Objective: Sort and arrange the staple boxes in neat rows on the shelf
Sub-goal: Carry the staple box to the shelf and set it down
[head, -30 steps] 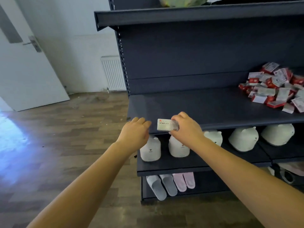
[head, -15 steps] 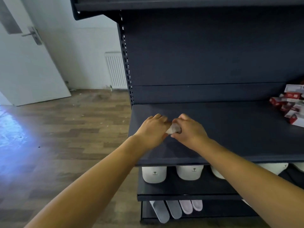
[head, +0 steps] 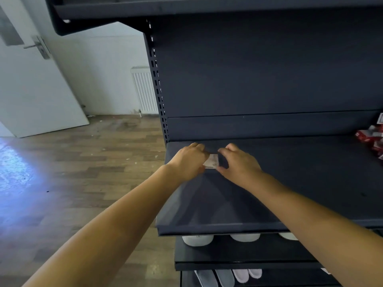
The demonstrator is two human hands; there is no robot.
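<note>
Dark shelf (head: 290, 183), wooden floor (head: 83, 162)

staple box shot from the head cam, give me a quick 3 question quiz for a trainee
1. True or false: the staple box sits between the left hand and the right hand near the back left corner of the shelf.
2. Where is the pile of red and white boxes?
A. far right of the same shelf
B. on the floor
C. on the shelf above
3. Fill in: the row on the lowest shelf is made of ____.

Key
1. True
2. A
3. slippers
</note>
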